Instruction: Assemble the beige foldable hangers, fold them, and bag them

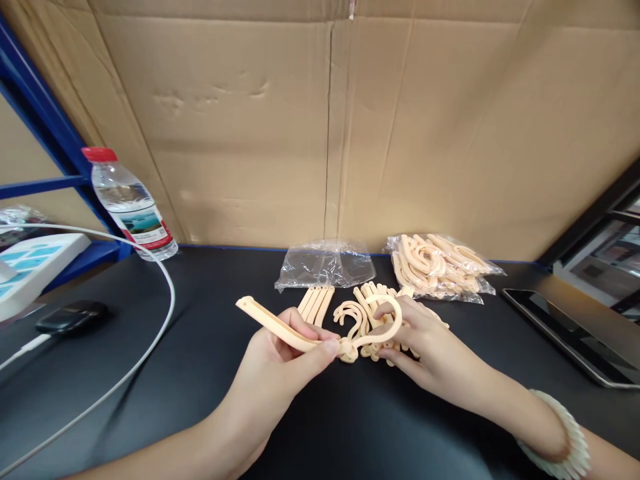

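My left hand (pixel 285 360) is closed on a beige plastic folding hanger, pinching its arm (pixel 270 323) near the joint. The arm slants up to the left, and the hanger's curved hook (pixel 397 320) reaches right, in front of my right fingers. My right hand (pixel 420 340) is down at a pile of loose beige hanger parts (pixel 367 297), fingers curled and thumb below them. What lies between those fingers is partly hidden. Several loose hooks (pixel 355 317) lie left of the right hand. Behind the left hand, straight hanger arms (pixel 316 303) rest side by side.
At the back are a clear plastic bag (pixel 325 263) and filled bags of hanger parts (pixel 440 263). A water bottle (pixel 133 207), a white cable (pixel 170 293) and a black device (pixel 73 317) stand left. A tablet-like device (pixel 575 333) lies right. Cardboard (pixel 250 133) walls the back.
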The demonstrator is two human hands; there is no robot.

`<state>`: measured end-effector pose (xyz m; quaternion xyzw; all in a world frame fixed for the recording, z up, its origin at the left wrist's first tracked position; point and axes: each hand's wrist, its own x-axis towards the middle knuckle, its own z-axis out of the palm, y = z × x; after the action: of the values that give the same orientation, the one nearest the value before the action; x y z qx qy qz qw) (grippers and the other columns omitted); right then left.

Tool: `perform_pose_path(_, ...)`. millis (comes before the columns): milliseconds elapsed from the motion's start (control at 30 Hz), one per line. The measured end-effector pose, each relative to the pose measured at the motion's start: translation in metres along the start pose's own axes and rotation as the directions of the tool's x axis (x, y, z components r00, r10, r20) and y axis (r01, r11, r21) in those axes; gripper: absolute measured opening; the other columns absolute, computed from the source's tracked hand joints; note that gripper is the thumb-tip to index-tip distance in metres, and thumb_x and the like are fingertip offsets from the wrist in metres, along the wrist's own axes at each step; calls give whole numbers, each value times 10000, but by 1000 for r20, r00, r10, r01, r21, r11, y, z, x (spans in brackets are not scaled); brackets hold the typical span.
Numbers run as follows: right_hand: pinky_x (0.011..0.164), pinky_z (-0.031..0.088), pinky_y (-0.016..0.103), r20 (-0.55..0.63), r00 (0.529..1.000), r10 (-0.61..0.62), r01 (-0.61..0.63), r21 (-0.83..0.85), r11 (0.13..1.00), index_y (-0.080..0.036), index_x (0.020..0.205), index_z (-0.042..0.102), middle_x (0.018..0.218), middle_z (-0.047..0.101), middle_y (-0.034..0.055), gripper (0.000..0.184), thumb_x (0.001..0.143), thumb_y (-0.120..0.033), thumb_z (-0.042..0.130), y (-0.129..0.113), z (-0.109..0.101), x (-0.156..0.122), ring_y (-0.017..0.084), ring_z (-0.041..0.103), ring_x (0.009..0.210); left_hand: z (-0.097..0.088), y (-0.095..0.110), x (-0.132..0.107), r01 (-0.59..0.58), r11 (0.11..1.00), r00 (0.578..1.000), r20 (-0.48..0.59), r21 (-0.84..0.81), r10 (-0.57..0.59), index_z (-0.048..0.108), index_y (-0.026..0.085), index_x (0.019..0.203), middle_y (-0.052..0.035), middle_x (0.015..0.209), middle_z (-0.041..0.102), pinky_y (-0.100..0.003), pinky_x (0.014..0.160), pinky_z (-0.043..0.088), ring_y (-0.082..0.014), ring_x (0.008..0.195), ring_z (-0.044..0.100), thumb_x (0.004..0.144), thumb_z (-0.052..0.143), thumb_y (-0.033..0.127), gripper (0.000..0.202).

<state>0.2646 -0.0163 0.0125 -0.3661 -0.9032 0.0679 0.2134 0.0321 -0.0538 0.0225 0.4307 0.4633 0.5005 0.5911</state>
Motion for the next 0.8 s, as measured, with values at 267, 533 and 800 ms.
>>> perform_pose_path(267,774,486,358,-320,947,19,37,166,985,-232,941,674,1053,571,94,174,923,-160,516,1,1,1,221,562,938,4,2,0,20,999,1000,22,-41,-19,474,169,628,18,756,677,-239,725,453,-111,750,617,715,806,230,349)
perform_pose_path(533,563,465,285,-432,805,408,-132,540,831,-300,1123,635,615,571,-25,208,972,-277,493,-13,-7,-8,137,546,550,6,8,-4,88,982,989,132,-170,-65,439,165,606,-64,991,744,-254,801,494,-151,889,683,712,812,198,389)
perform_pose_path(800,697,580,312,-196,855,480,-95,851,516,-271,1052,682,993,722,56,187,887,-348,640,-26,-10,-5,191,685,827,8,10,-3,115,965,983,165,-237,-76,528,170,654,-10,876,740,-182,761,509,-108,846,671,728,805,194,288)
